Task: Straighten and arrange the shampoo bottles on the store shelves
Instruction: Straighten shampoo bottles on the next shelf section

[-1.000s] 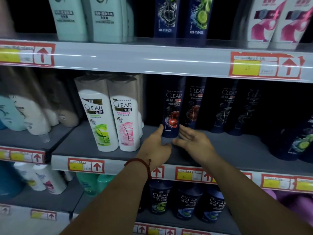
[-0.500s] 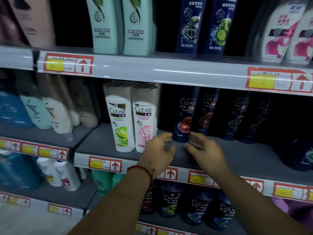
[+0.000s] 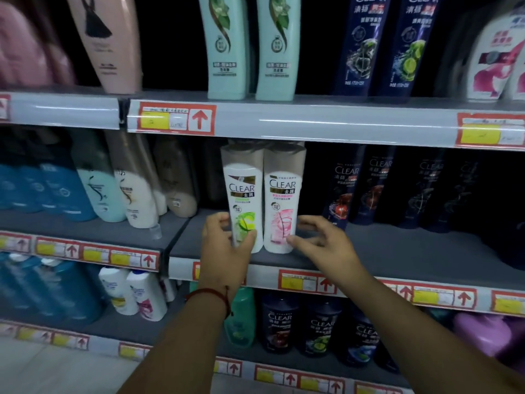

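Gripping the green-label bottle, left hand; right hand clasping the pink-label bottle.

Two forearms in view, both bare from wrist down to lower frame edge. Left grip, right grip: bare. Left wrist: thin red cord bracelet, single strand, sitting snug just below grip. On bracelet's right side, knot with short dark-red tail end hanging from it. Weave of cord too small to tell.
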`<state>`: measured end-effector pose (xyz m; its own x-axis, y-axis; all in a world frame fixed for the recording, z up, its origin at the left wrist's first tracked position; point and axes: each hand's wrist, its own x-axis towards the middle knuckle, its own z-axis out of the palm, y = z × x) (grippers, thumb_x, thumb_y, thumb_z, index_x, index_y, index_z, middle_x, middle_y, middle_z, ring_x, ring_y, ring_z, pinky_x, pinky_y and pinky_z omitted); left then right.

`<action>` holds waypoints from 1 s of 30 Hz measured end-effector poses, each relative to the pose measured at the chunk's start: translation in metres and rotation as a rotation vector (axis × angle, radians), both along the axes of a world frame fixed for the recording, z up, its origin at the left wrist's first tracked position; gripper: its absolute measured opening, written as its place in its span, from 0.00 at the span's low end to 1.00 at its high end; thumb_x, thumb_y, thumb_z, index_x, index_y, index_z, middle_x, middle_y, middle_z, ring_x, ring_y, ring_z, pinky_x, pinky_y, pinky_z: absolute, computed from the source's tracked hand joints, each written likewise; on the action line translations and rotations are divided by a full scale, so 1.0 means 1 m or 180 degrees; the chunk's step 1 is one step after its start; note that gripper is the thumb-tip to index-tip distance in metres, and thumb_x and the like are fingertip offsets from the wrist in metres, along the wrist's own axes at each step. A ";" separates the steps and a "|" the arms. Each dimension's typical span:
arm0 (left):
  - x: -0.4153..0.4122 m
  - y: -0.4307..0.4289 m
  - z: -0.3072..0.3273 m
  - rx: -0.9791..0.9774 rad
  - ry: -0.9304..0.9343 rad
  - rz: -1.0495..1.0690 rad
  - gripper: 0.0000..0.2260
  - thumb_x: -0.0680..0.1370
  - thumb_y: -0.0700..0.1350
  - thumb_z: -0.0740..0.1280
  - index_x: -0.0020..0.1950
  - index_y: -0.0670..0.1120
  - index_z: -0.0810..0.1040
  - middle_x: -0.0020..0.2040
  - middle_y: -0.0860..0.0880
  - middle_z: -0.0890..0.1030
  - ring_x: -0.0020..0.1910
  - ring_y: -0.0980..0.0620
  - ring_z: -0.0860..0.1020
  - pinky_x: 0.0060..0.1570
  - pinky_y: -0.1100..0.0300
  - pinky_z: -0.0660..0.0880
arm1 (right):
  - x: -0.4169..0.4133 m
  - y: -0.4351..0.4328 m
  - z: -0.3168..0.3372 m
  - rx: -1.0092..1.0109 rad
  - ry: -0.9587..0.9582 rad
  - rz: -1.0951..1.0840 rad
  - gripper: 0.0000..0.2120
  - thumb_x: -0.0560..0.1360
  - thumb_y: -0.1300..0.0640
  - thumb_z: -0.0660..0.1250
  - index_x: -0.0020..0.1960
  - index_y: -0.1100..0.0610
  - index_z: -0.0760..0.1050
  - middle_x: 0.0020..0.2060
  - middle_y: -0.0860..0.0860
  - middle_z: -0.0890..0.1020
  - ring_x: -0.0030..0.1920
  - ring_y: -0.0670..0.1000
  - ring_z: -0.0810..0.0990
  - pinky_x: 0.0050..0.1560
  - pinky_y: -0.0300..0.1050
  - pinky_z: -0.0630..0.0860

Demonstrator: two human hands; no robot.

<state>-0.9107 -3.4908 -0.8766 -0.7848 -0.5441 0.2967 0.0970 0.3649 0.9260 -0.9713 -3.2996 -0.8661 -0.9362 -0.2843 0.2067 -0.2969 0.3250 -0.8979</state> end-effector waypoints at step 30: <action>-0.025 -0.001 -0.015 -0.0144 -0.0040 0.0214 0.29 0.74 0.53 0.74 0.73 0.57 0.70 0.53 0.56 0.84 0.51 0.56 0.82 0.55 0.54 0.81 | -0.006 -0.029 -0.022 0.0332 0.0237 -0.0522 0.22 0.72 0.41 0.74 0.64 0.43 0.75 0.53 0.39 0.83 0.48 0.39 0.81 0.49 0.45 0.79</action>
<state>-0.9359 -3.4916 -0.8918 -0.7507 -0.5821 0.3124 0.0593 0.4116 0.9094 -0.9773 -3.3289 -0.8877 -0.9549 -0.1529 0.2546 -0.2968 0.4646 -0.8343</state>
